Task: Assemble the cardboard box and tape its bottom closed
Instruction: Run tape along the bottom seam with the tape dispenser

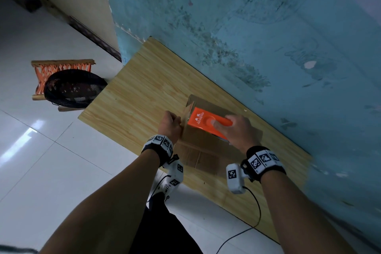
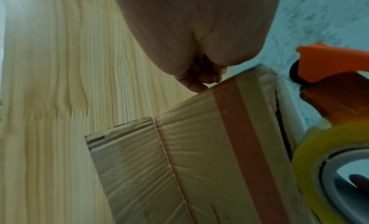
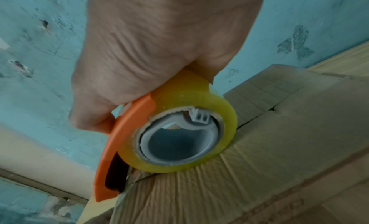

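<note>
Wooden tabletop [image 1: 132,97]: light grain, standing against a scuffed blue wall [image 1: 247,27]; a cardboard box is lying on it near the wall edge.

Cardboard box [image 1: 198,142]: brown, lying with its closed flaps facing up and a seam running between them; a strip of brown tape [image 2: 239,132] is running along one panel.

Folding stool [image 1: 61,68]: orange webbing, sitting on the white tiled floor beyond the table's far corner, with a black mesh basket [image 1: 74,86] resting against it.

Right hand [image 1: 240,132]: clenching the tape dispenser, fingers wrapped over the top.

Left hand [image 1: 170,126]: fingers curled, touching the box's upper left edge; whether it is truly pinching the cardboard cannot be told.

Tape dispenser [image 1: 206,120]: orange, pressing onto the flap seam; white lettering too small to read.

Tape roll [image 3: 191,132]: clear yellowish, grey core, touching the cardboard.
</note>
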Tool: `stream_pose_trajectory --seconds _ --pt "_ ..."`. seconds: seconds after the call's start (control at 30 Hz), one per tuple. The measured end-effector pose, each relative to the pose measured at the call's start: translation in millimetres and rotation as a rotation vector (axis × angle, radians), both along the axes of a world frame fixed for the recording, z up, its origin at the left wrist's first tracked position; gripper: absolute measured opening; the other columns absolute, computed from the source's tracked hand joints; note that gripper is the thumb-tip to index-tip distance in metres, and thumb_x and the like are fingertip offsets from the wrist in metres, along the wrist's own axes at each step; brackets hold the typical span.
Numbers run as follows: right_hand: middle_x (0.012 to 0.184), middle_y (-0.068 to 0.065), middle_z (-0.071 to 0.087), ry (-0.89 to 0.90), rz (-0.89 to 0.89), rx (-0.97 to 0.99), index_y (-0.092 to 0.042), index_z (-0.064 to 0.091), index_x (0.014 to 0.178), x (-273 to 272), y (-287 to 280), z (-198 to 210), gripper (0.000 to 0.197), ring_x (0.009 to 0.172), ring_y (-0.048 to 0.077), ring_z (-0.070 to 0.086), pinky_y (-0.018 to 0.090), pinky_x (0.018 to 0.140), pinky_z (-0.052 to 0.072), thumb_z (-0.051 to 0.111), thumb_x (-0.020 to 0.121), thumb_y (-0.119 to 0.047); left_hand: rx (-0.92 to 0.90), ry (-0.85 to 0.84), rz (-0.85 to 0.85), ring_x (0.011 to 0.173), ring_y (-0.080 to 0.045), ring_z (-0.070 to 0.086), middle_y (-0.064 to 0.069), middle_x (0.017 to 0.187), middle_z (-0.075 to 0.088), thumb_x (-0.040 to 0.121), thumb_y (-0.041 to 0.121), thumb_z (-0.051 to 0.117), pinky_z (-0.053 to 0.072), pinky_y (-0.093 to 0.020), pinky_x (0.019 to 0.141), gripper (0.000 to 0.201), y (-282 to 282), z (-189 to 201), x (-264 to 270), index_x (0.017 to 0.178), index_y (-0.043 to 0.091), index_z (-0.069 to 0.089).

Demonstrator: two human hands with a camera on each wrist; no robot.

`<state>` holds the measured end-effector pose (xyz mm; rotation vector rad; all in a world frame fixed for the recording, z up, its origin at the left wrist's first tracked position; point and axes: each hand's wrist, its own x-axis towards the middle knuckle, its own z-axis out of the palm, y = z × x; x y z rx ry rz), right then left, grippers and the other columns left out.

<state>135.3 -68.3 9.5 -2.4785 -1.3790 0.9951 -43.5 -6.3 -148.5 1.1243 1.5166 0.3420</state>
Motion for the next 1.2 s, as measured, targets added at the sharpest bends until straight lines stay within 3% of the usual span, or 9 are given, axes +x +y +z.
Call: stream_pose_trajectory --seconds 0.1,0.3,0.53,0.7,0.8,0.9,0.97,1.07,1.2 --pt "0.082 0.013 0.075 -0.001 -0.003 -0.003 -0.006 0.072 0.090 0 0 -3 0.050 0.074 0.029 0.077 0.039 0.065 0.064 0.071 0.094 -0.055 0.040 -0.009 -0.073 0.078 -0.020 0.058 -0.003 0.089 0.063 0.105 0.029 0.052 0.048 -0.034 0.063 0.014 -1 -5 2 0.106 0.014 0.053" --pt "0.076 0.007 0.074 -0.058 0.027 -0.010 -0.015 0.069 0.083 2 0 -7 0.054 0.067 0.026 0.077 0.047 0.066 0.067 0.066 0.088 -0.070 0.139 -0.039 -0.037 0.071 -0.015 0.053 0.000 0.082 0.060 0.096 0.026 0.068 0.036 -0.022 0.057 0.016 -5 -12 -1 0.095 0.017 0.055" --pt "0.071 0.007 0.072 -0.039 -0.002 0.002 -0.012 0.070 0.080 2 0 -9 0.053 0.062 0.025 0.074 0.039 0.061 0.063 0.070 0.089 -0.064 0.035 -0.070 0.080 0.072 -0.014 0.054 0.004 0.082 0.057 0.099 0.020 0.065 0.038 -0.022 0.056 0.014 -3 0 12 0.100 0.013 0.053" --pt "0.075 0.012 0.075 -0.017 -0.012 0.009 -0.008 0.071 0.082 4 -1 -8 0.057 0.066 0.030 0.076 0.045 0.060 0.066 0.070 0.087 -0.065 -0.052 0.105 0.014 0.086 -0.025 0.062 -0.006 0.098 0.066 0.093 0.013 0.068 0.038 -0.022 0.055 0.011 -12 -8 -4 0.099 0.015 0.058" --pt "0.079 0.013 0.076 -0.012 -0.013 0.011 -0.006 0.072 0.087 3 0 -7 0.058 0.070 0.031 0.077 0.048 0.066 0.067 0.070 0.089 -0.064 -0.019 -0.048 0.100 0.097 -0.028 0.067 -0.004 0.098 0.068 0.094 0.014 0.067 0.053 -0.029 0.070 0.009 -10 0 -11 0.101 0.016 0.062" --pt "0.084 0.015 0.076 0.003 -0.005 0.006 -0.003 0.072 0.093 3 1 -6 0.058 0.074 0.031 0.078 0.048 0.070 0.067 0.070 0.092 -0.061 -0.073 -0.439 0.083 0.118 -0.027 0.061 -0.005 0.125 0.065 0.083 0.006 0.061 0.054 -0.045 0.095 0.046 -7 20 -14 0.127 0.019 0.061" --pt "0.085 0.014 0.076 0.010 0.011 0.004 -0.003 0.072 0.094 6 0 -5 0.059 0.074 0.030 0.078 0.047 0.070 0.067 0.069 0.092 -0.062 -0.108 -0.530 -0.076 0.133 -0.021 0.049 0.002 0.150 0.049 0.081 0.007 0.062 0.045 -0.049 0.104 0.075 -3 30 -16 0.149 0.034 0.048" --pt "0.085 0.012 0.075 0.022 0.043 -0.002 -0.006 0.071 0.095 11 -2 -4 0.057 0.074 0.027 0.077 0.043 0.068 0.067 0.068 0.092 -0.063 -0.062 -0.469 -0.326 0.146 -0.017 0.030 0.005 0.166 0.026 0.088 0.014 0.076 0.035 -0.045 0.111 0.097 -1 31 -16 0.160 0.050 0.021" --pt "0.079 0.004 0.073 0.055 0.075 -0.011 -0.018 0.069 0.086 17 -3 -5 0.054 0.069 0.022 0.076 0.034 0.057 0.064 0.067 0.086 -0.072 0.150 -0.199 -0.606 0.154 -0.031 0.024 -0.001 0.170 0.013 0.076 0.044 0.087 0.036 -0.061 0.116 0.124 0 24 -17 0.159 0.056 -0.005"
